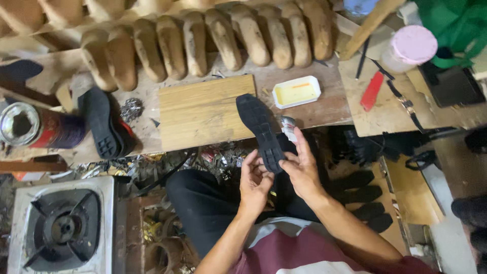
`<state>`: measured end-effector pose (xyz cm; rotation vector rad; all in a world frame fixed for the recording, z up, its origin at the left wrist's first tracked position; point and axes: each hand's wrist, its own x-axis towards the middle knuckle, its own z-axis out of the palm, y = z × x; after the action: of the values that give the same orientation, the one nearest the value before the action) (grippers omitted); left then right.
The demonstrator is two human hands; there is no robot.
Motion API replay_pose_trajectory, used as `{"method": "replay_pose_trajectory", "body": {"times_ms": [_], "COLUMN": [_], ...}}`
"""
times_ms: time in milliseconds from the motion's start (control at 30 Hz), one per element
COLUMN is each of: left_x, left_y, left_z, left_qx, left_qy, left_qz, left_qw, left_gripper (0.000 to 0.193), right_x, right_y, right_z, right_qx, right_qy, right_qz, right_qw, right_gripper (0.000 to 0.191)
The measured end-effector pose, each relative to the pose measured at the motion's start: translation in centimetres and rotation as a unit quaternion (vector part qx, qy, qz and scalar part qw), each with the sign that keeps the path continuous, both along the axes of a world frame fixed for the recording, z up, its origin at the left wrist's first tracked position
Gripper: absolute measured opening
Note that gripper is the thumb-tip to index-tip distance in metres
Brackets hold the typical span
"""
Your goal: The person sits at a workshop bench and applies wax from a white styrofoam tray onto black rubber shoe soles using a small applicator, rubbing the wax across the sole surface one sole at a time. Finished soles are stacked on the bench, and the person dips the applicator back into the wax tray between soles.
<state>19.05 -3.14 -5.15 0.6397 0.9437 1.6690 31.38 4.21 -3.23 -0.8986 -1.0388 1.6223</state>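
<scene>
- Both my hands, left hand (255,178) and right hand (301,170), pinch the black rubber shoe sole (260,131) mid-frame, tread up.
- It looks bare yet; gluing seems undone, white rectangular glue tray (296,92) above untouched.

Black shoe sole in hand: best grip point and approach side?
Grip the shoe sole at its near end, where the left hand and right hand already pinch it. Come from below, one hand per edge: it is flat, thin, its far end free over the wooden board.
</scene>
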Motion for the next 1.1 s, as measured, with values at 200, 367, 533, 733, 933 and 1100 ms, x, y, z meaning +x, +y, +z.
{"method": "replay_pose_trajectory", "body": {"times_ms": [200,367,533,733,933,1100], "left_x": [-0.9,-3.9,-4.6,-2.9,-2.7,-2.9], "left_y": [-0.2,1.6,0.5,-0.6,-0.9,-0.9], "left_z": [-0.2,-5.0,-8.4,-9.6,-10.1,-11.1], "left_qx": [-0.046,-0.159,-0.242,-0.041,-0.088,0.049], "left_qy": [0.081,0.188,0.369,0.466,0.467,0.512], "left_qz": [-0.077,-0.078,-0.238,-0.382,-0.449,-0.436], "left_qw": [0.993,0.966,0.865,0.797,0.756,0.739], "left_gripper": [0.070,0.054,0.043,0.045,0.041,0.044], "right_x": [6.5,14.2,20.4,24.9,28.7,30.7], "right_y": [-2.7,-7.4,-12.3,-15.8,-19.0,-21.3], "right_z": [2.3,3.7,-1.1,-8.5,-11.1,-12.0], "right_qx": [0.025,-0.009,-0.082,-0.226,-0.330,-0.371], "right_qy": [0.018,0.001,-0.053,-0.137,-0.108,-0.222], "right_qz": [-0.033,-0.160,-0.314,-0.500,-0.651,-0.667], "right_qw": [0.999,0.987,0.944,0.824,0.675,0.607], "right_gripper": [0.096,0.094,0.091,0.080,0.059,0.055]}}
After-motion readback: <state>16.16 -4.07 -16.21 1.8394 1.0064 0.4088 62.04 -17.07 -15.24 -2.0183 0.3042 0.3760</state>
